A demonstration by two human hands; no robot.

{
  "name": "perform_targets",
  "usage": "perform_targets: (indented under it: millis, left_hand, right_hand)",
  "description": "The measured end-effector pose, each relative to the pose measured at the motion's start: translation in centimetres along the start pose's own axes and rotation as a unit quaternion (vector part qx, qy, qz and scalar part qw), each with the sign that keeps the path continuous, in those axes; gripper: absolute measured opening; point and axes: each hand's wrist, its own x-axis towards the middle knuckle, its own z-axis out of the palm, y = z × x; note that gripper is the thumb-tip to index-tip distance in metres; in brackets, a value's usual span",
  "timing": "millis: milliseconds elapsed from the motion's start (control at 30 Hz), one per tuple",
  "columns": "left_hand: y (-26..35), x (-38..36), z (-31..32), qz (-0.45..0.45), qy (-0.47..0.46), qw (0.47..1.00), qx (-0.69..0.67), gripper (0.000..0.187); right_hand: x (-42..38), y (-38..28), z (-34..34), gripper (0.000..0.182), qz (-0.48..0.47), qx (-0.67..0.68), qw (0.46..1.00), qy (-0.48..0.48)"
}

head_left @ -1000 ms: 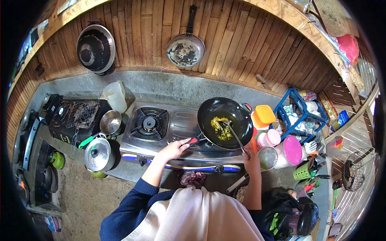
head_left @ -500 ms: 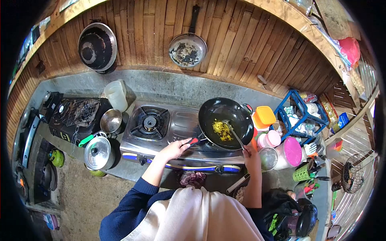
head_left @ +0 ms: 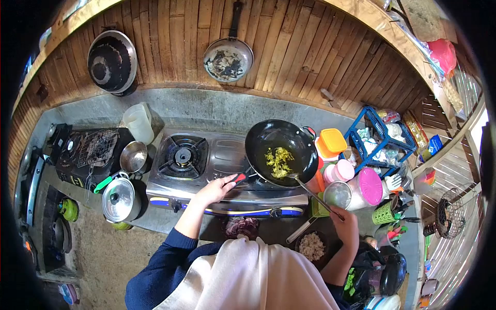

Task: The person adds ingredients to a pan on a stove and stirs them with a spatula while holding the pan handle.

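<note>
A black wok (head_left: 258, 139) sits on the right burner of a steel gas stove (head_left: 225, 155). Yellow-green chopped food (head_left: 279, 161) lies in its middle. My left hand (head_left: 214, 190) is closed around the wok's red and black handle (head_left: 238, 178), left of the pan. In my right hand (head_left: 346, 226) is the end of a long metal spatula (head_left: 316, 197), held with closed fingers to the lower right of the wok. The spatula's head rests by the wok's near rim, just beside the food; its exact shape is hard to make out.
Left of the wok are a bare burner (head_left: 182, 156), a lidded pot (head_left: 120, 199) and a saucepan (head_left: 134, 157). Plastic containers (head_left: 333, 142) and a blue rack (head_left: 382, 137) crowd the right. A bowl of brownish grains (head_left: 311, 247) stands near my right forearm.
My right hand has moved right and down, drawing the spatula's head from the food to the near rim. The food looks more bunched. My left hand keeps its grip on the handle.
</note>
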Motion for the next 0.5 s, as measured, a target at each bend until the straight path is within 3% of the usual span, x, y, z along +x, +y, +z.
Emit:
perform_targets:
  millis: [300, 400, 500]
  left_hand:
    - [0.1, 0.1, -0.1, -0.044, -0.013, 0.999, -0.020, 0.040]
    - [-0.4, 0.2, 0.1, -0.003, 0.000, 1.000, -0.003, 0.040]
    - [-0.5, 0.3, 0.1, 0.005, 0.002, 1.000, -0.003, 0.040]
  right_hand:
    - [-0.1, -0.8, -1.9, 0.021, -0.006, -0.038, 0.999, 0.010]
    - [0.3, -1.1, -0.2, 0.020, 0.005, -0.072, 0.997, 0.010]
    - [1.2, -0.7, 1.8, 0.021, 0.022, -0.006, 1.000, 0.003]
